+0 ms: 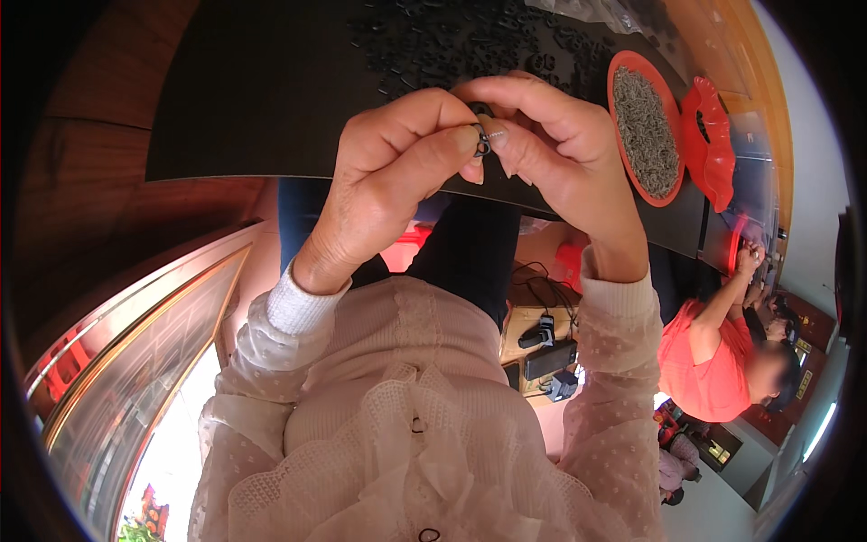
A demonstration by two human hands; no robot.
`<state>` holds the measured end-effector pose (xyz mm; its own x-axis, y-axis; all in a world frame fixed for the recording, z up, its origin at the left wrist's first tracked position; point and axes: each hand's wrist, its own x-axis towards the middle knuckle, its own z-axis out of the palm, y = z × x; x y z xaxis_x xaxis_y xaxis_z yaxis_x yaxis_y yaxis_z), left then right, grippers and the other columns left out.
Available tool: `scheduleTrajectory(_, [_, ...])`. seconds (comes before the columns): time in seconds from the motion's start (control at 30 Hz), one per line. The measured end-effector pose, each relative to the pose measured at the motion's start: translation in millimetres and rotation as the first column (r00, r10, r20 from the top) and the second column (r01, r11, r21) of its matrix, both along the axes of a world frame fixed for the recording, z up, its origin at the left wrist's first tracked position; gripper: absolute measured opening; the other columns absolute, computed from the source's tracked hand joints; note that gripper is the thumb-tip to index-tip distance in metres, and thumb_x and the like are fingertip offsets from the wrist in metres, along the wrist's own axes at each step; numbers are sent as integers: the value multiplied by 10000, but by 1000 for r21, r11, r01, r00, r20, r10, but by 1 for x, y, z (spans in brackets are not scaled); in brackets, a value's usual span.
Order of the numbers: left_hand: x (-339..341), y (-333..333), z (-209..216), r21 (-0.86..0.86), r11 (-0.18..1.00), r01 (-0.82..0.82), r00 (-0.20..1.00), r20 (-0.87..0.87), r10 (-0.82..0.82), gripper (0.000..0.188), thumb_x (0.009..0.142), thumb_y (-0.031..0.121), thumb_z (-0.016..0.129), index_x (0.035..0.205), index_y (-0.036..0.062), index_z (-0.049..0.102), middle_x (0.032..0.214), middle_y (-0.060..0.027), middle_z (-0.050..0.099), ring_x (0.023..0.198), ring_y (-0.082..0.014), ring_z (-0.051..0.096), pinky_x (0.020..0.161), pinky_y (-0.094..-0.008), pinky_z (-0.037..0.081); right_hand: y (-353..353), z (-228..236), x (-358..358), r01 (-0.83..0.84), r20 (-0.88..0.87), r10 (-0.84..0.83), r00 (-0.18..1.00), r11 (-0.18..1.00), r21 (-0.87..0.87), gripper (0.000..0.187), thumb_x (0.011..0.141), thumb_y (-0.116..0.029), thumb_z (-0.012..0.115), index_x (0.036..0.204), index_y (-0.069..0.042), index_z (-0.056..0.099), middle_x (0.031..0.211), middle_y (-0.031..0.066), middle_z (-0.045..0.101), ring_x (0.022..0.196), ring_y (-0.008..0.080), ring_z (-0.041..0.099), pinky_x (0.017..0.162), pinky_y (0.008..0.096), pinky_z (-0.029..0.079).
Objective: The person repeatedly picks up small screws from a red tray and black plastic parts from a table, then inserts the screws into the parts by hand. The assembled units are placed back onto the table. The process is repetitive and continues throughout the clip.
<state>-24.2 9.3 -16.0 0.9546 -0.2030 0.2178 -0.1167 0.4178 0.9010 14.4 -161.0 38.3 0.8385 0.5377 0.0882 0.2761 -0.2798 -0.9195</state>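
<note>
Above the near edge of a black work board (244, 99), my two hands meet at the fingertips. My left hand (384, 176) pinches a small black looped plastic part (482, 146) between thumb and forefinger. Against it, my right hand (569, 135) has thumb and fingers closed on a tiny silver threaded piece, like a screw (496, 135), lying at the black part. The fingers partly hide both pieces, so I cannot tell how far the silver one sits inside. Many similar black parts (488, 45) lie loose on the board beyond my hands.
An orange bowl (634, 60) of small grey metal pieces stands at the right, beside a red scalloped dish (719, 172). Clear plastic (596, 11) lies at the far edge. Chargers and cables (549, 357) rest on a box below. A person in red (709, 361) works at the right.
</note>
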Motion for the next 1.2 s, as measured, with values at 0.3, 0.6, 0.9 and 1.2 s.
scheduleTrajectory(0.3, [1, 3, 5, 29, 999, 30, 997, -69, -28, 177, 908, 71, 456, 904, -31, 600, 781, -73, 619, 552, -46, 390, 515, -195, 333, 7, -2, 0, 264, -305, -187, 934, 936, 234, 158, 889, -142, 653, 923, 10, 626, 677, 13, 592, 519, 39, 493, 438, 176, 354])
scheduleTrajectory(0.6, [1, 3, 3, 30, 999, 16, 998, -60, -14, 187, 908, 83, 454, 903, -36, 597, 799, -91, 629, 561, -57, 407, 520, -197, 336, 6, -6, -5, 271, -13, -272, 962, 962, -39, 153, 908, -152, 624, 901, 1, 615, 684, 12, 597, 534, 42, 504, 457, 197, 387])
scheduleTrajectory(0.9, [2, 5, 8, -78, 997, 12, 993, -118, -21, 190, 898, 98, 440, 896, -29, 582, 789, -96, 620, 573, -80, 441, 512, -209, 327, 2, -1, -16, 91, -170, -80, 982, 994, 56, 115, 938, -58, 528, 946, 23, 608, 722, 29, 612, 600, 73, 562, 534, 208, 450])
scheduleTrajectory(1.2, [8, 5, 1, -246, 969, 12, 989, -141, -48, 216, 900, 151, 433, 902, -27, 554, 754, -104, 587, 547, -97, 401, 518, -219, 332, 8, -25, -13, 203, -510, 19, 860, 904, 377, 241, 957, -216, 555, 923, 20, 593, 746, 64, 624, 493, 63, 470, 450, 217, 384])
